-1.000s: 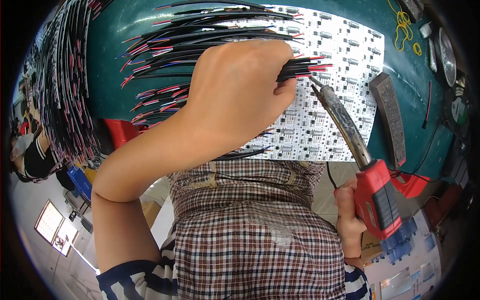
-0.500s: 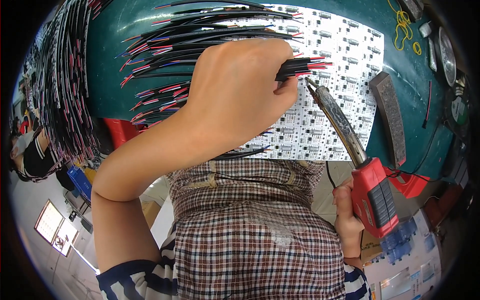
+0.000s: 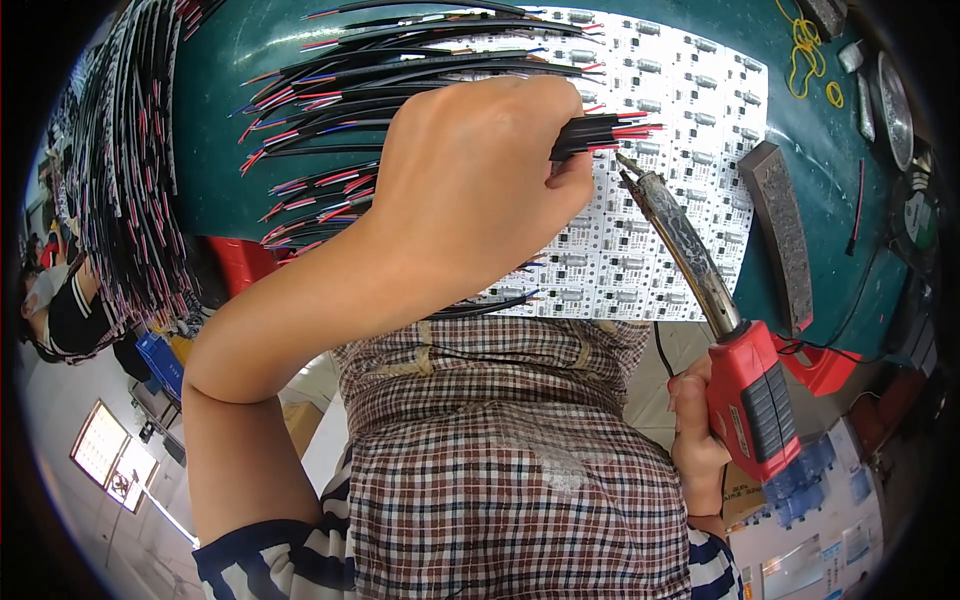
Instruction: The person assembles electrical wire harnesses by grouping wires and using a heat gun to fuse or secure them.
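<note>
My left hand (image 3: pixel 485 175) is closed round a small bunch of black cables (image 3: pixel 588 136), whose red and pale wire ends point right over a white panel of circuit boards (image 3: pixel 737 110). Low on the right, my right hand (image 3: pixel 697 440) grips a red and black soldering iron (image 3: pixel 742 395). The iron's tip lies just below and right of the held wire ends, apart from them. Several other black cables (image 3: pixel 400 70) lie across the left part of the panel, some hidden under my left hand and forearm.
A thick sheaf of black cables (image 3: pixel 125 160) hangs at the table's left end. A dark grey bar (image 3: pixel 780 235) rests by the panel's right edge. Beyond it are a loose wire (image 3: pixel 856 208), yellow bands (image 3: pixel 805 50) and a round metal dish (image 3: pixel 893 110). Another person (image 3: pixel 75 315) is at far left.
The soldering iron has shifted slightly right with my right hand, so its tip sits a little farther from the wire ends. My left hand and the cables in it have barely moved.
</note>
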The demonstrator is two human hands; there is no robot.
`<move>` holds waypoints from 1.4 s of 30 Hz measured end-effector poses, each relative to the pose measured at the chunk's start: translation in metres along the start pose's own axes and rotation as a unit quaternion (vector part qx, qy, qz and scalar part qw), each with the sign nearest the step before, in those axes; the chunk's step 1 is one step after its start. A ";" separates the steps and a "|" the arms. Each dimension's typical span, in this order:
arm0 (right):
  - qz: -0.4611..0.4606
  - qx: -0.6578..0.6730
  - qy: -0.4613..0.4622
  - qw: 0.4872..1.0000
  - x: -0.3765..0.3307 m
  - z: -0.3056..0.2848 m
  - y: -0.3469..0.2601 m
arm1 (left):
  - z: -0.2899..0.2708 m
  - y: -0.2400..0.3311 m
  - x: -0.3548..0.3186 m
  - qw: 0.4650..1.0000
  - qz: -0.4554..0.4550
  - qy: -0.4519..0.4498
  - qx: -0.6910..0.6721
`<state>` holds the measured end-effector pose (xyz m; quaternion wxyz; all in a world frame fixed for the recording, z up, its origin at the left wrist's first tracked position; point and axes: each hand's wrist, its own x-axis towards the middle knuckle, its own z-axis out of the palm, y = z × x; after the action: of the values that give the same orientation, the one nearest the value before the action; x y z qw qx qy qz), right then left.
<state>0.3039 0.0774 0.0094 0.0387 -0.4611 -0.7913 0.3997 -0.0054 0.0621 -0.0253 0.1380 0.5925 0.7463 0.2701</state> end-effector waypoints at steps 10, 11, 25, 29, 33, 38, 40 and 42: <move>0.012 0.057 -0.046 0.997 0.005 0.000 0.000 | -0.004 -0.004 0.004 0.999 -0.005 -0.051 -0.017; 0.013 0.057 -0.046 0.997 0.004 0.001 0.000 | -0.004 -0.004 0.005 0.998 -0.004 -0.055 -0.016; -0.027 0.017 -0.027 0.999 0.000 -0.005 0.005 | -0.004 -0.002 0.006 0.999 -0.008 -0.051 -0.006; -0.012 0.056 -0.004 0.998 0.000 0.001 0.005 | -0.002 -0.002 0.005 0.998 -0.015 -0.055 -0.002; 0.011 0.118 0.024 0.993 0.000 0.005 0.002 | -0.011 0.003 0.006 0.992 -0.047 -0.062 -0.099; -0.015 0.088 0.015 0.996 0.002 0.002 0.002 | -0.015 -0.008 0.009 0.991 -0.045 -0.089 -0.089; -0.029 0.057 0.023 0.998 0.001 0.002 0.003 | -0.017 -0.008 0.010 0.992 -0.042 -0.086 -0.077; -0.021 0.061 0.021 0.998 0.001 0.001 0.001 | -0.018 -0.007 0.012 0.999 0.032 0.021 -0.017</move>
<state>0.3040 0.0778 0.0079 0.0916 -0.4493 -0.7739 0.4369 -0.0239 0.0682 -0.0137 0.1238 0.6080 0.7247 0.2997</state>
